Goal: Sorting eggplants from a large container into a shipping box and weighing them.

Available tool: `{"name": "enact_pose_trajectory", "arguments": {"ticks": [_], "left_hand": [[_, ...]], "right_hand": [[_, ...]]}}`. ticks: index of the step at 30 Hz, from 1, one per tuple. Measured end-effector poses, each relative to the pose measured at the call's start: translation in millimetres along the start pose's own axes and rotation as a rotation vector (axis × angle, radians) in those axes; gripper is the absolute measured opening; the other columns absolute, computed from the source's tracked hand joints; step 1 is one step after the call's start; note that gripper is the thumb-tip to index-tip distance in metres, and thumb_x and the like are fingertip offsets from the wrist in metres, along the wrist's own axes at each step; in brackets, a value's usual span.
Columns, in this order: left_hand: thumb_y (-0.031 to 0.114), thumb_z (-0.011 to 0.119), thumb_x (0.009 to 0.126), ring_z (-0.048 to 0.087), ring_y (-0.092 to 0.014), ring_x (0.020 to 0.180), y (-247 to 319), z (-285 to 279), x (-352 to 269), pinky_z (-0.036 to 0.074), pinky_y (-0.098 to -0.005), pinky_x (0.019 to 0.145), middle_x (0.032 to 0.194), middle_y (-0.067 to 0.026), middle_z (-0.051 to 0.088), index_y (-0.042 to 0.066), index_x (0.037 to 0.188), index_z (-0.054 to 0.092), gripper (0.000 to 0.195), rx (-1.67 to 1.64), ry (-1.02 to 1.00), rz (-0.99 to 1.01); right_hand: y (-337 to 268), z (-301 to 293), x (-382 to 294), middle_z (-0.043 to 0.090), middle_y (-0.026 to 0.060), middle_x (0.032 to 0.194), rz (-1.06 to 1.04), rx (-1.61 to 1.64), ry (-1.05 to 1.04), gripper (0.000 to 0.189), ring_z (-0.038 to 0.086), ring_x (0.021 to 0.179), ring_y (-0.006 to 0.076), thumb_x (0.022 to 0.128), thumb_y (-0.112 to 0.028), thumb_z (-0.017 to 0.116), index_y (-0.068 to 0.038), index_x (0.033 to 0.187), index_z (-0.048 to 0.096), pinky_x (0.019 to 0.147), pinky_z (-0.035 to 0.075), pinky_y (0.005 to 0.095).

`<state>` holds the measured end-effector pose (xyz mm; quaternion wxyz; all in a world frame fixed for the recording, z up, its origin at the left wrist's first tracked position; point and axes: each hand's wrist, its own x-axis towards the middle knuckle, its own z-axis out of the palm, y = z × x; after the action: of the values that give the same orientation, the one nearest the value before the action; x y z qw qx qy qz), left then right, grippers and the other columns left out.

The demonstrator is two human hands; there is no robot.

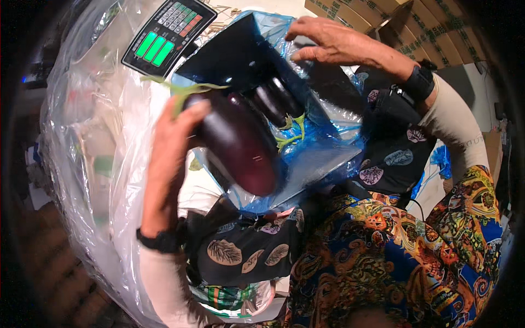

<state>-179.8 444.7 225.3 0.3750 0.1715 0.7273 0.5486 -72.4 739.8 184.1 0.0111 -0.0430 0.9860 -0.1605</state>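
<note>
My left hand (180, 123) grips a large dark purple eggplant (242, 147) near its green stem, thumb on top. The eggplant is tilted, over the left side of a dark tray or box (221, 57) lined with a blue plastic bag (324, 164). Inside the lined box lie more eggplants (275, 98) with green stems. At the upper right edge of the bag, my right hand (313, 43) has its fingers spread and curved. Whether its fingertips touch the plastic cannot be told.
A scale's keypad and display panel (168, 35) stands at the upper left. Clear plastic sheeting (98, 135) spreads along the left. Cardboard boxes (443, 28) are at the upper right. Below the lined box, a bag with green print (233, 297) lies near my lap.
</note>
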Motion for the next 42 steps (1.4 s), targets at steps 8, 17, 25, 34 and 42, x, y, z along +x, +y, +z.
{"name": "enact_pose_trajectory", "arguments": {"ticks": [8, 17, 25, 34, 42], "left_hand": [[0.051, 0.063, 0.069, 0.058, -0.029, 0.098, -79, 58, 72, 0.043, -0.0345, 0.086, 0.104, -0.0192, 0.06, -0.001, 0.108, 0.052, 0.066, 0.44, -0.133, -0.159], [0.057, 0.059, 0.073, 0.053, -0.037, 0.107, -164, 106, 100, 0.04, -0.0386, 0.092, 0.111, -0.0253, 0.055, 0.002, 0.126, 0.039, 0.08, 0.447, -0.161, -0.199], [0.054, 0.063, 0.072, 0.056, -0.037, 0.101, -141, 120, 79, 0.042, -0.0397, 0.089, 0.105, -0.0251, 0.058, 0.0, 0.118, 0.047, 0.073, 0.542, -0.038, -0.166], [0.012, 0.066, 0.074, 0.052, -0.016, 0.098, -160, 99, 63, 0.039, -0.0262, 0.088, 0.107, -0.0067, 0.057, -0.001, 0.114, 0.049, 0.046, 0.092, -0.435, -0.242], [0.011, 0.06, 0.071, 0.051, -0.03, 0.095, -93, 81, 67, 0.042, -0.0412, 0.078, 0.102, -0.0084, 0.057, 0.011, 0.107, 0.052, 0.037, 1.6, -0.416, 0.508]], "right_hand": [[9, 32, 7, 0.055, 0.0262, 0.108, 0.376, 0.502, -0.12, 0.079, 0.057, 0.096, 0.0326, 0.072, -0.049, 0.068, -0.007, 0.131, 0.034, 0.081, 0.046, 0.0378], [9, 28, -4, 0.057, 0.0253, 0.107, 0.243, 0.277, -0.133, 0.077, 0.056, 0.1, 0.038, 0.074, -0.029, 0.069, -0.012, 0.135, 0.025, 0.085, 0.045, 0.0414], [-12, 17, -4, 0.049, 0.0201, 0.113, 0.145, -0.371, 0.011, 0.047, 0.052, 0.101, 0.0355, 0.071, -0.016, 0.068, -0.006, 0.112, 0.047, 0.081, 0.044, 0.0426], [-81, 71, -1, 0.052, 0.0063, 0.109, -0.239, -0.136, -0.66, 0.032, 0.049, 0.102, 0.0245, 0.071, -0.015, 0.063, -0.011, 0.103, 0.06, 0.084, 0.041, 0.0355], [-61, 97, -27, 0.051, 0.0018, 0.109, -0.462, -0.447, -0.615, 0.023, 0.046, 0.102, 0.0214, 0.08, -0.024, 0.052, -0.019, 0.099, 0.063, 0.084, 0.034, 0.0364]]}}
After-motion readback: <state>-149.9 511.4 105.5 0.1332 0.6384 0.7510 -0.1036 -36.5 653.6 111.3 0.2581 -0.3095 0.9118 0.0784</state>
